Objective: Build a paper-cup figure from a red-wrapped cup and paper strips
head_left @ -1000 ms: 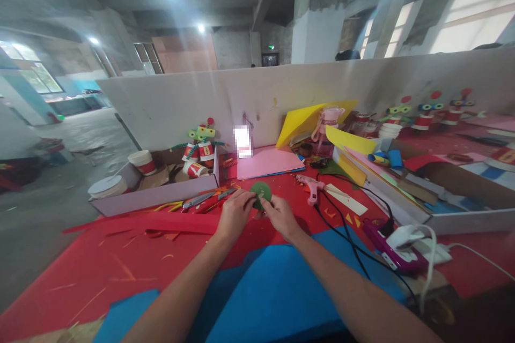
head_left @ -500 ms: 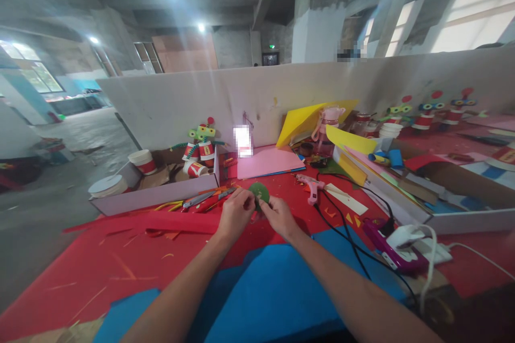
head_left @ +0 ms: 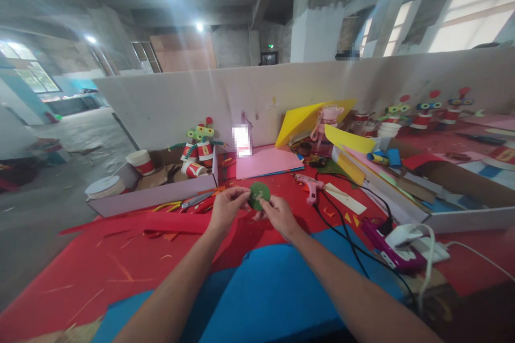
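A round green disc (head_left: 259,196) with pale patches is held up over the red table covering. My right hand (head_left: 278,215) pinches its lower right edge, thumb on the face turned to me. At the disc's left edge, my left hand (head_left: 228,208) has its thumb and fingertips pressed together. Whether those fingertips grip the rim or some tiny piece is too small to tell. Beyond the disc lie pink paper sheets (head_left: 269,163). To the right a pink glue gun (head_left: 311,187) rests on the table, and blue sheets (head_left: 277,289) lie beneath my forearms.
Left stands a white box (head_left: 151,188) with paper cups and cup figures. Another box (head_left: 475,221) of paper scraps is on the right, beside a purple power strip (head_left: 392,246) and cables. Pliers and cutters (head_left: 197,201) lie left of my hands. A white partition (head_left: 181,96) closes the back.
My left hand has shifted slightly left, exposing more of the disc. The disc now faces me more fully, still in my right hand. The view has drifted a little.
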A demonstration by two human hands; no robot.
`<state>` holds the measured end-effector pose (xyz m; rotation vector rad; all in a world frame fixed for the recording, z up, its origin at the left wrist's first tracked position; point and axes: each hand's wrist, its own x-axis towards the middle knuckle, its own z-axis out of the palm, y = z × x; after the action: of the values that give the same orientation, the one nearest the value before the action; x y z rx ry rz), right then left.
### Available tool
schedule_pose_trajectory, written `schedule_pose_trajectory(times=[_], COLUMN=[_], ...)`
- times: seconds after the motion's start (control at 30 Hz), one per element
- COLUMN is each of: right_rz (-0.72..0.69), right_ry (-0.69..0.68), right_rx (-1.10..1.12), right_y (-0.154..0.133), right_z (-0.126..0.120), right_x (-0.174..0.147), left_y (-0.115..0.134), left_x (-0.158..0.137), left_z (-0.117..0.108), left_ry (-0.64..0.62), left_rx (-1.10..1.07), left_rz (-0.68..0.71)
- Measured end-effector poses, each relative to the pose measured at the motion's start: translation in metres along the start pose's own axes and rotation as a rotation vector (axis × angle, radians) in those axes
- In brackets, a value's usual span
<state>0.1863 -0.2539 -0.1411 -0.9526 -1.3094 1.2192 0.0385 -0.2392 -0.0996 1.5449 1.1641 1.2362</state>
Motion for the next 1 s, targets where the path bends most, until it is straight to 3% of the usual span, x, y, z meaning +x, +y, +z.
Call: schedule_pose_trajectory(times=[0.07,0.2,0.3,0.43,0.7,0.93,1.0], right_rz=[0.003,-0.017,-0.024,-0.051,-0.086,-0.090,-0.106], right_ry=[0.018,-0.005,-0.053,-0.071,-0.009,-0.058,-0.049], right_rx=[0.000,-0.018,-0.037,-0.014,0.008,-0.025,-0.074], right_y=[0.001,0.005,0.010,0.011,0.003,0.007,0.004], right_z=[-0.001,0.000,0.001,0.000,0.002,0.001,-0.002], right_x=[0.001,0.002,0.003,0.004,0.002,0.002,0.002], left_y=[-0.001,-0.007,-0.007,-0.002,-0.011,-0.007,-0.006], left_x=[0.000,-0.003,-0.007,-0.007,0.001,-0.005,-0.003], left_z=[-0.001,0.002,0.004,0.003,0.002,0.006,0.005], left_ry=[0.017,0.036,0.003,0.041,-0.061,-0.002,-0.037], left_rx=[0.157,0.501,0.649,0.635,0.091,0.205,0.122], left_rz=[0.123,0.504,0.622,0.569,0.147,0.227,0.162])
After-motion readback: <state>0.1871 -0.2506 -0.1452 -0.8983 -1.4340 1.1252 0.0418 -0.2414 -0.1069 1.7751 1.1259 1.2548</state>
